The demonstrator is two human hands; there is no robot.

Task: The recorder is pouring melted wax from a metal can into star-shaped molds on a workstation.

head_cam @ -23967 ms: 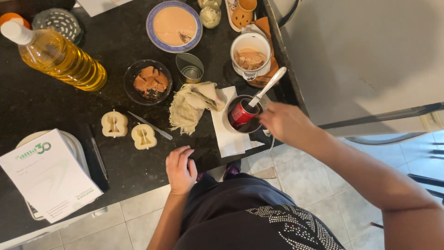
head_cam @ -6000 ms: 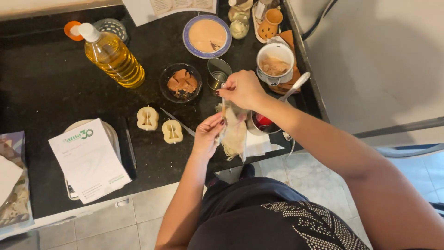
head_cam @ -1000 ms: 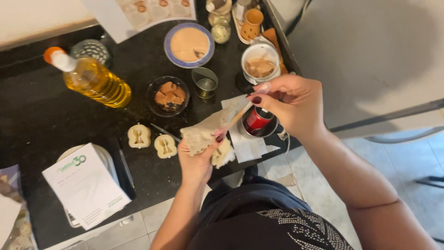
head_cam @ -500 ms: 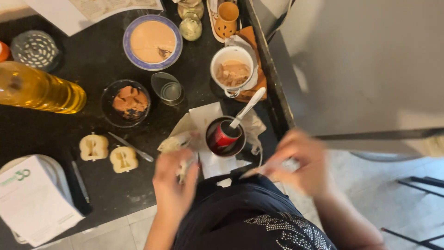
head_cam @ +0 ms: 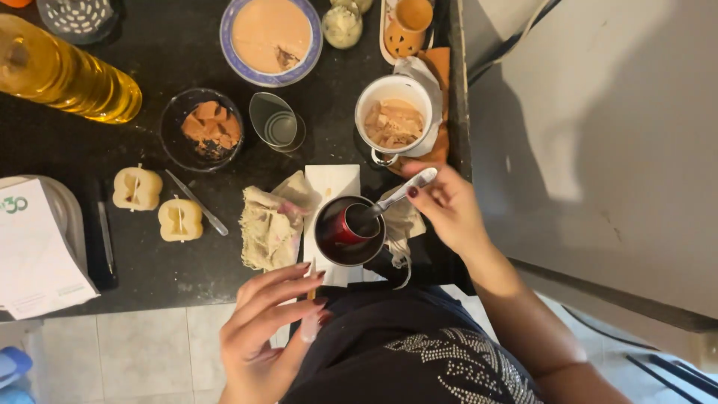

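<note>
My right hand (head_cam: 447,209) pinches the handle of a metal spoon (head_cam: 404,191) whose bowl sits inside a small dark pot with red inside (head_cam: 348,232). The pot stands on a white paper napkin (head_cam: 333,187) on the black counter (head_cam: 149,269). A crumpled beige cloth (head_cam: 269,228) lies just left of the pot. My left hand (head_cam: 265,329) hovers below the counter's front edge, fingers spread, with a thin pale stick (head_cam: 313,267) seemingly between thumb and fingertips. A white mug of tan chunks (head_cam: 395,120) stands behind the pot.
Two pale pumpkin-shaped candles (head_cam: 137,187) (head_cam: 179,219) and a knife (head_cam: 196,202) lie to the left. Behind are a glass bowl of orange-brown chunks (head_cam: 203,131), a small glass (head_cam: 275,123), a blue-rimmed plate (head_cam: 271,34) and an oil bottle (head_cam: 67,75). A white booklet (head_cam: 34,247) sits far left.
My right hand rose from the counter's front edge and took the spoon handle. My left hand left the cloth and dropped below the counter edge.
</note>
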